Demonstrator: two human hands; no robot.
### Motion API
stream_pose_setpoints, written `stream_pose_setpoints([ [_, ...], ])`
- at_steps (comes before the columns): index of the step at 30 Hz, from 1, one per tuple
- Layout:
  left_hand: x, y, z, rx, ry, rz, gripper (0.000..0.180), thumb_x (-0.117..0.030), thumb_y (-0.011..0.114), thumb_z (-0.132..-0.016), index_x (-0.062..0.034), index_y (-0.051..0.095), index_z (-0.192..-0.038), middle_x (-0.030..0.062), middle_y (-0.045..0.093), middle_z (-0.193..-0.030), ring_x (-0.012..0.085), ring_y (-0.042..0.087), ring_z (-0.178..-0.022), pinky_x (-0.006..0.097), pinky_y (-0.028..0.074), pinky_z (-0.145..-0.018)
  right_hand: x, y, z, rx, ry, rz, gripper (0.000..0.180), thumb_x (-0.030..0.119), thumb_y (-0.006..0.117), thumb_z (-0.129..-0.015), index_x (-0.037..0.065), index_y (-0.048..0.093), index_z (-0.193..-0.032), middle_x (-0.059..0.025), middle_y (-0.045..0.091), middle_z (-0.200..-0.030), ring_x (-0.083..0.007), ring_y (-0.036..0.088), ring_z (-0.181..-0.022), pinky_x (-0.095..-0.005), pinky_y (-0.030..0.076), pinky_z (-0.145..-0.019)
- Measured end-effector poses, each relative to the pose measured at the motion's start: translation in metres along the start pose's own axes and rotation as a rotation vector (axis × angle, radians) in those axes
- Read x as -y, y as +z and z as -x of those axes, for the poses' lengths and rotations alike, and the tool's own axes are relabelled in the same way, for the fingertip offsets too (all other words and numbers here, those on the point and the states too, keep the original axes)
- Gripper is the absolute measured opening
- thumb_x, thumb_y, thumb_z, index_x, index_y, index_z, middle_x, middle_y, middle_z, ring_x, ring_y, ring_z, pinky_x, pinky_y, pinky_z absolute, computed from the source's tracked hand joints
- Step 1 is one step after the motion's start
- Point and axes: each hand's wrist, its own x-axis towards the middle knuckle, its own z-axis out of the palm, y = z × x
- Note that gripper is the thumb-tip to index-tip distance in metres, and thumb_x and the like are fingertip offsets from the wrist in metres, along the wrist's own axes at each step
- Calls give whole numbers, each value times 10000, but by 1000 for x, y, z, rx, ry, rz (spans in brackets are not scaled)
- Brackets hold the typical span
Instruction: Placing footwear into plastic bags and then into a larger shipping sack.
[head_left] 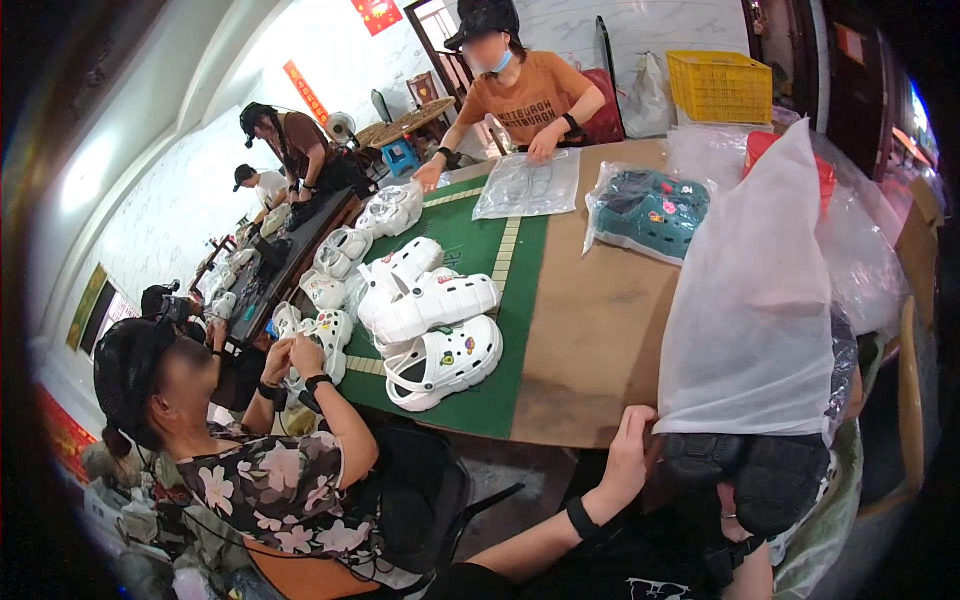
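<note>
A translucent white bag [745, 340] hangs over the table's right end, its open edge toward me. My left hand [632, 448] is closed, pinching the bag's lower left corner. Two black shoes [745, 475] stick out of the bag's mouth with their dark, ridged soles toward me; their other ends are inside it. Beneath the shoes, my right hand [732, 505] shows only as a strip of skin between them, and its fingers are mostly hidden. It appears to hold the shoes from below.
White clogs [445, 360] with charms crowd the green mat [535, 270]. Bagged teal clogs [650, 213] lie ahead, and a yellow crate [718, 87] stands behind. One co-worker [270, 440] handles a clog at left; another [520, 95] touches a clear bag [527, 183] across the table.
</note>
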Motion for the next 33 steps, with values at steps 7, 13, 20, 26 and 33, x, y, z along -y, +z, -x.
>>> stream_pose_setpoints([
  [7, 0, 12, 44, 223, -64, 23, 436, 47, 617, -759, 22, 474, -1170, 216, 505, -1072, 391, 556, -987, 383, 474, -826, 13, 57, -32, 26, 74, -238, 430, 223, 452, -991, -5, 457, -1356, -127, 529, -1258, -253, 497, -1146, -370, 400, -973],
  [13, 66, 31, 78, 420, -183, 346, 498, -7, 638, -829, -6, 473, -1299, 158, 538, -1262, 246, 544, -1153, 358, 442, -969, 53, 138, -85, -156, -165, 581, 385, 205, 419, -1008, -16, 451, -1321, -136, 533, -1255, -204, 484, -1120, -332, 382, -999],
  [20, 49, 14, 58, 607, -301, -17, 293, -252, 613, -934, -1, 681, -1069, 173, 697, -990, 240, 689, -889, 323, 521, -759, 105, 240, -119, -151, -209, 1510, 467, 110, 654, -768, 7, 481, -1189, -245, 623, -903, -418, 625, -799, -472, 495, -679],
  [26, 57, -17, 58, 478, -327, 62, 158, -127, 601, -917, 12, 660, -963, 154, 671, -952, 254, 680, -876, 317, 519, -774, 97, 250, -146, 129, -404, 1807, 490, 329, 621, -856, -12, 551, -1201, -191, 663, -971, -355, 637, -902, -476, 489, -790],
  [33, 56, -33, 51, 152, -463, 345, 306, -1, 576, -914, 53, 413, -1168, 143, 614, -1045, 192, 642, -942, 288, 512, -841, 121, 227, -118, 305, -387, 1692, 462, 309, 630, -880, 61, 553, -1261, -156, 629, -1129, -330, 600, -1057, -447, 475, -896],
])
